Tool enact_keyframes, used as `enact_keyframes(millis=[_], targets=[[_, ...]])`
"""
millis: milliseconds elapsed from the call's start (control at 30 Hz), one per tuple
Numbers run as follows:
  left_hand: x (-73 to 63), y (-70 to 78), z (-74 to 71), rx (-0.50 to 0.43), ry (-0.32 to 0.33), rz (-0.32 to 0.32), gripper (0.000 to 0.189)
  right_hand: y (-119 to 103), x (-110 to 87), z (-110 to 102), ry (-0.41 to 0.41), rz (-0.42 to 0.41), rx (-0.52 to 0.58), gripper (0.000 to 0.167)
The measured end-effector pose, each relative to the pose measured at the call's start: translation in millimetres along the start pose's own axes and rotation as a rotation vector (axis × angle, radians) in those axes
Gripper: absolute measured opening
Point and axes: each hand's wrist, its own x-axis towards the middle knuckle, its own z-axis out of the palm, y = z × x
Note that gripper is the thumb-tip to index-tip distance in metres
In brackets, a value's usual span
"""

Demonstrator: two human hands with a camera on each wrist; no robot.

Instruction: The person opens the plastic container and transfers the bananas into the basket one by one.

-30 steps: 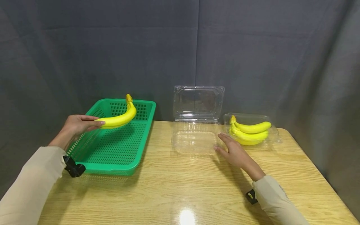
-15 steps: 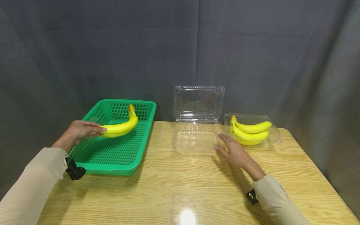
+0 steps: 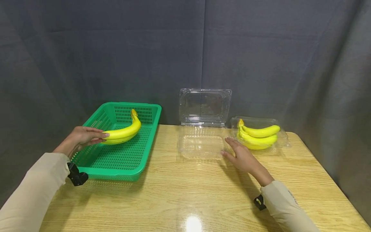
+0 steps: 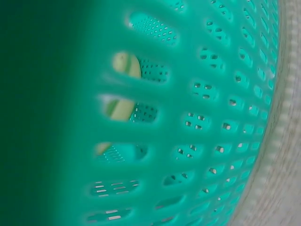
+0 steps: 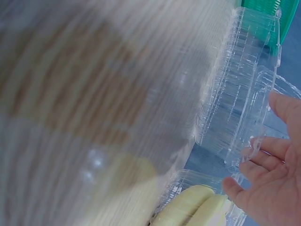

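My left hand (image 3: 82, 138) pinches the free tip end of a small bunch of yellow bananas (image 3: 124, 132), thumb on top. The bunch hangs level inside the green slotted basket (image 3: 150, 145), its stem toward the far wall; contact with the bottom cannot be made out. Through the basket's slots, the left wrist view shows parts of the bananas (image 4: 123, 109). My right hand (image 3: 242, 156) has its fingers extended at the right side of a clear hinged plastic container (image 3: 203, 146) whose lid (image 3: 205, 103) stands up. In the right wrist view, the fingers (image 5: 265, 162) are beside that container.
Another clear container (image 3: 285, 140), at the table's right rear, holds a second bunch of bananas (image 3: 258, 138). A grey curtain (image 3: 185, 48) hangs behind the wooden table (image 3: 179, 193). The basket's raised rim stands left of the open container.
My left hand has lowered the bananas into the basket, then they shifted slightly left. The right hand and both containers have stayed put.
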Motion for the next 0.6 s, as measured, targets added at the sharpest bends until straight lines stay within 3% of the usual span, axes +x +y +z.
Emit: enact_keyframes(millis=[300,600], targets=[[0.5,-0.6,0.7,-0.061,0.017,-0.032,0.050,0.4,-0.1,-0.8,-0.013,0.000,-0.004,0.060],[-0.3,-2.7,1.7,-0.061,0.045,-0.012,0.073,-0.4,0.4,-0.8,-0.008,0.000,-0.009,0.060]])
